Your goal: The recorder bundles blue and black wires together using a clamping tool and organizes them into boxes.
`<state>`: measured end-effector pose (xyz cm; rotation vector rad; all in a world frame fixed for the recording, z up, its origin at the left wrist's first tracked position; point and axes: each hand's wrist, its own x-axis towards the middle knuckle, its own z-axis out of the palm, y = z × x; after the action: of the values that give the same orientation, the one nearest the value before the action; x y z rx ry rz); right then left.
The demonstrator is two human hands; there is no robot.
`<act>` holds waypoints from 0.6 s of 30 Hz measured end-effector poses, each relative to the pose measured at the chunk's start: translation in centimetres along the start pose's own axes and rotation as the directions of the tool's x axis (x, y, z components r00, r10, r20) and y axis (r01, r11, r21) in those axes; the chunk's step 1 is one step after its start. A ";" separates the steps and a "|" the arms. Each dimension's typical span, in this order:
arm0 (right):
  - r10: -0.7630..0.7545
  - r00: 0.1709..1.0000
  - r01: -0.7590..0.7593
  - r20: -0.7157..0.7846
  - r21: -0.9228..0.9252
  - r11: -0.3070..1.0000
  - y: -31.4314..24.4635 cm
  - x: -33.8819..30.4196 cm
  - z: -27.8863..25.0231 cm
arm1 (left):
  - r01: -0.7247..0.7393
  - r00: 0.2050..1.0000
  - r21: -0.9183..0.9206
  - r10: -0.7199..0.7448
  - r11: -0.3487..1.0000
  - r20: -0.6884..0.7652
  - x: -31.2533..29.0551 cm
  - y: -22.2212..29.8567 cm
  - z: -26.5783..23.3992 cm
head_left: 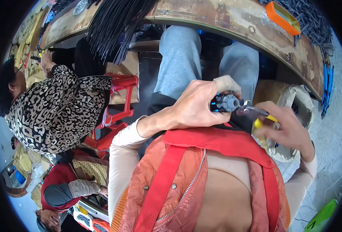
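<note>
Above the lap, between the wearer's two hands, is a grey ribbed fitting (230, 103) with a round, tube-like end and blue pieces (216, 106) showing beside it. The left hand (194, 102) is curled around it, a tan wrap (226, 83) on one finger. The right hand (288, 123) is closed about the yellow-handled pliers (256, 111), whose metal nose sits at the fitting's right side. Owing to blur, it cannot be established whether the nose touches the fitting or what it grips.

Step in hand, as judged: tool work at the fitting's end, the left hand serving as a vice. The next move appears to call for a steady left hold, a well-aligned nose and a measured squeeze that spares the left fingertips.

Ahead stands the worn wooden table (225, 17), bearing an orange tray (279, 24), a heap of dark pieces (313, 23) and a bundle of black rods (118, 23) overhanging its near edge. A pale sack (308, 104) stands to the right; a co-worker (59, 112) in a patterned top sits to the left.
</note>
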<state>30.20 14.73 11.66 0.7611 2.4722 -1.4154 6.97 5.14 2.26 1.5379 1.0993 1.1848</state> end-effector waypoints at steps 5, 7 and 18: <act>0.252 0.967 -0.247 -0.025 0.131 0.960 1.5 0.1 2.3 | 0.014 0.993 -0.233 0.013 0.972 0.116 1.1 -0.3 -0.4; 0.143 0.974 -0.139 -0.176 0.030 0.990 2.0 -0.2 2.7 | 0.166 0.971 -0.335 -0.094 0.927 0.221 1.7 0.5 -1.1; 0.043 0.995 -0.045 -0.086 -0.025 0.999 1.0 0.3 0.0 | 0.089 0.985 -0.376 -0.026 0.922 0.170 2.1 -0.6 -0.9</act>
<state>30.47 15.26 10.85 0.8831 2.5158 -1.3593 6.34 7.40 2.22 1.2632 0.7460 1.1334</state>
